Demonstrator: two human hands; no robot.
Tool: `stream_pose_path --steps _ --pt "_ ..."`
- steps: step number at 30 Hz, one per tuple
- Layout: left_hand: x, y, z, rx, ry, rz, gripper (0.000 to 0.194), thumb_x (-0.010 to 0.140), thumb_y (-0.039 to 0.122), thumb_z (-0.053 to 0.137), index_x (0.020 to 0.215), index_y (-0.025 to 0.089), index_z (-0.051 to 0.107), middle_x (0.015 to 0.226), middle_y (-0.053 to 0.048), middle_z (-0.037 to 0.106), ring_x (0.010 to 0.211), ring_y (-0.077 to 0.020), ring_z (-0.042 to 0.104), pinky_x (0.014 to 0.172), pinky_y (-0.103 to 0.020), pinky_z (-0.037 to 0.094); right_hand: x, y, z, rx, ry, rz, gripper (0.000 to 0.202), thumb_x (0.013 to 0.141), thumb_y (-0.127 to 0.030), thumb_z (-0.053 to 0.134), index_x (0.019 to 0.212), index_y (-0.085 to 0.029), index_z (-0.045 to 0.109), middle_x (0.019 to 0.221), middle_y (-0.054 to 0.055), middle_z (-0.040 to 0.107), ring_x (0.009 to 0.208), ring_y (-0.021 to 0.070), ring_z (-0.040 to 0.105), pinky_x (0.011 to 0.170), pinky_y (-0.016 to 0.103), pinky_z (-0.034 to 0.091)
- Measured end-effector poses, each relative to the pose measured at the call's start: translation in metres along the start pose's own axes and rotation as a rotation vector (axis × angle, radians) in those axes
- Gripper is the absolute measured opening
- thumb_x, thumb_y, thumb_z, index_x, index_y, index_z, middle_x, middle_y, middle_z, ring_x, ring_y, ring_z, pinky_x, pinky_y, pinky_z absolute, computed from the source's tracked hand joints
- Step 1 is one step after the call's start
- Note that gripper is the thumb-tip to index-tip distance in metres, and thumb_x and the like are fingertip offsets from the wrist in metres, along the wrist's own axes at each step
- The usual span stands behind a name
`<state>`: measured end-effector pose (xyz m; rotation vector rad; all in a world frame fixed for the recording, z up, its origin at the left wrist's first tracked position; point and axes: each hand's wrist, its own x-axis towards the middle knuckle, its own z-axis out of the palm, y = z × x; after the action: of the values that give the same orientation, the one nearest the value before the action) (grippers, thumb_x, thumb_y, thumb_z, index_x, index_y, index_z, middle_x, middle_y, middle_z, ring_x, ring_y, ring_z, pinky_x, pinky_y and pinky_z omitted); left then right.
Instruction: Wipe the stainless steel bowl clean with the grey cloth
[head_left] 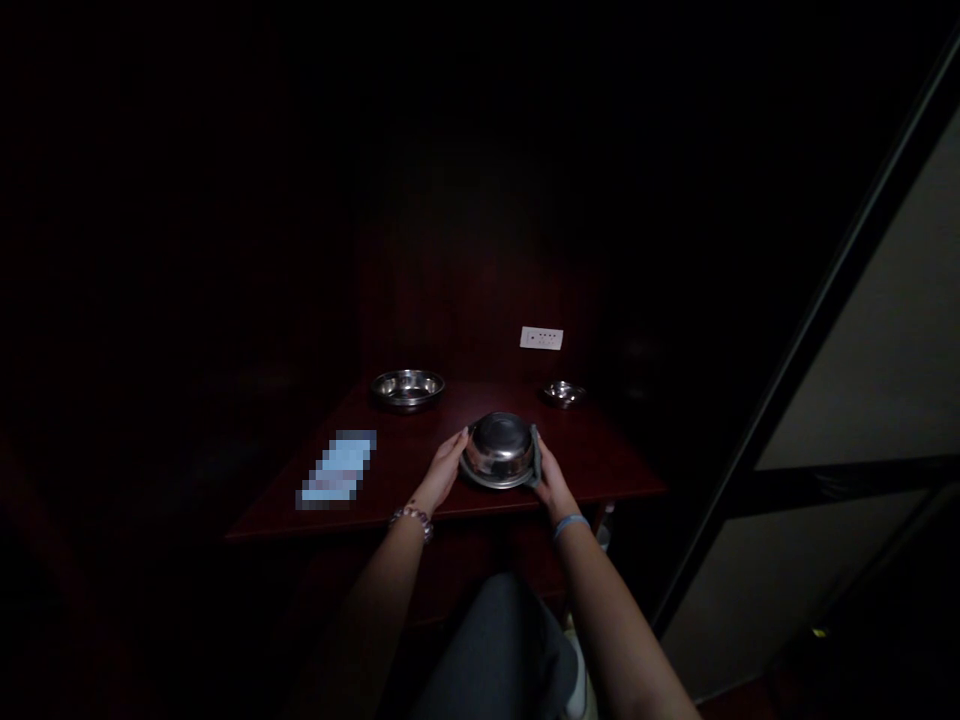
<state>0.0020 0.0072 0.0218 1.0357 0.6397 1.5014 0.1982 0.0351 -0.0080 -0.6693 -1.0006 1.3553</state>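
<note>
Between my two hands a shiny metal bowl (500, 446) is held upside down, its base facing up, over the front part of a dark red table (420, 480). My left hand (445, 467) grips the bowl's left rim. On the other side, my right hand (553, 477) is closed on the right rim, with a grey cloth (535, 456) between the palm and the metal. The fingers under the bowl are hidden.
A wide metal basin (407, 388) stands at the back left, and a small metal bowl (563, 393) at the back right. A pixelated bluish flat thing (337, 470) lies at the left. A white socket panel (541, 338) is on the back wall. Below the right table edge stands a bottle (606, 527).
</note>
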Motion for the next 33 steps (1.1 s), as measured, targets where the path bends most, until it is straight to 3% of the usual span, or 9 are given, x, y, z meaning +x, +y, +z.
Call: stream_pose_path --steps 7,13,21,33 --pt "0.002 -0.004 -0.007 0.055 0.036 -0.106 0.059 0.083 0.065 0.069 0.126 0.025 0.070 0.131 -0.011 0.072 0.134 -0.0282 0.059 0.118 -0.045 0.039 0.004 0.005 -0.005 -0.006 0.031 -0.040 0.071 0.077 -0.081 0.062 0.117 -0.023 0.071 0.133 0.015 0.070 0.141 0.0312 0.052 0.117 0.056 0.039" --pt "0.002 -0.005 -0.007 0.097 0.039 -0.085 0.059 0.078 0.056 0.078 0.125 0.022 0.070 0.134 -0.015 0.070 0.122 -0.0299 0.067 0.110 -0.045 0.046 0.006 0.007 -0.005 -0.004 0.042 -0.055 0.072 0.079 -0.081 0.059 0.121 -0.024 0.068 0.136 0.012 0.068 0.139 0.0308 0.054 0.115 0.053 0.042" --pt "-0.004 0.000 0.004 0.175 0.047 -0.055 0.065 0.076 0.052 0.081 0.134 0.029 0.064 0.137 -0.011 0.068 0.127 -0.0302 0.064 0.107 -0.045 0.049 0.004 0.006 -0.003 0.013 0.021 -0.098 0.055 0.088 -0.071 0.057 0.117 -0.026 0.071 0.132 0.006 0.071 0.134 0.0262 0.059 0.118 0.047 0.043" --pt "0.001 -0.001 0.002 0.065 0.064 0.032 0.056 0.077 0.049 0.080 0.127 0.024 0.070 0.141 -0.010 0.067 0.137 -0.0292 0.056 0.119 -0.041 0.040 0.000 0.003 0.000 0.001 -0.022 -0.057 0.058 0.087 -0.069 0.062 0.119 -0.022 0.071 0.128 0.007 0.073 0.129 0.0263 0.064 0.118 0.046 0.042"
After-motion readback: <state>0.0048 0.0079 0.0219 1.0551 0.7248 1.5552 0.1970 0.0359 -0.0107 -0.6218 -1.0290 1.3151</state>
